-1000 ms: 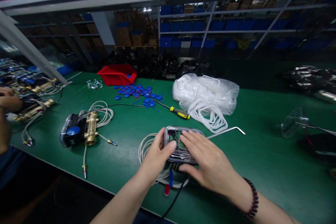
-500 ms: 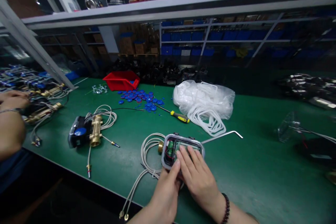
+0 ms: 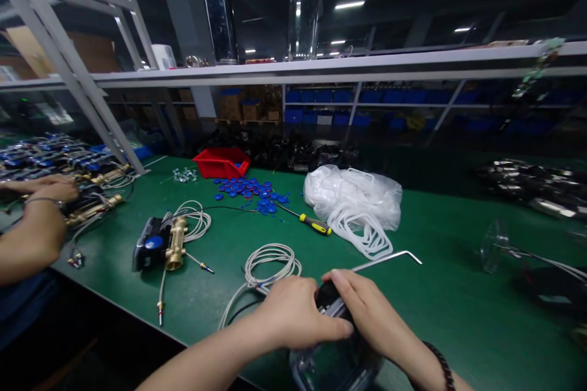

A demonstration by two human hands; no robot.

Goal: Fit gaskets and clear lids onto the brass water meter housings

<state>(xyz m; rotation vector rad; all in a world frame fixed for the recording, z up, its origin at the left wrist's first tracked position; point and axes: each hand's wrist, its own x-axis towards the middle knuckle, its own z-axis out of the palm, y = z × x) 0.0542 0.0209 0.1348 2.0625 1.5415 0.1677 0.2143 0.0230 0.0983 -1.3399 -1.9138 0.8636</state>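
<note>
Near the bench's front edge, both hands grip a heat meter with a clear-windowed housing point(image 3: 330, 369), now tilted so that the window faces toward me. My left hand point(image 3: 298, 314) wraps its near-left side, with the thumb across the housing. Pressed along the upper right side is my right hand point(image 3: 367, 311), its fingers over a black part at the top. The brass body is hidden. Coiled grey cables point(image 3: 270, 263) lie just behind the left hand. An L-shaped hex key point(image 3: 389, 258) rests beyond the right hand.
A second meter point(image 3: 158, 243) with a brass pipe stands left. Behind are a yellow-black screwdriver point(image 3: 314, 223), blue caps point(image 3: 250, 188), a red bin point(image 3: 220, 162) and a bag of white gaskets point(image 3: 353, 195). A co-worker's arm point(image 3: 36, 220) works at far left.
The meter has been turned and brought closer, its interior with the circuit board no longer showing. My right hand has gone from lying flat over it to gripping its side. The view has tilted up.
</note>
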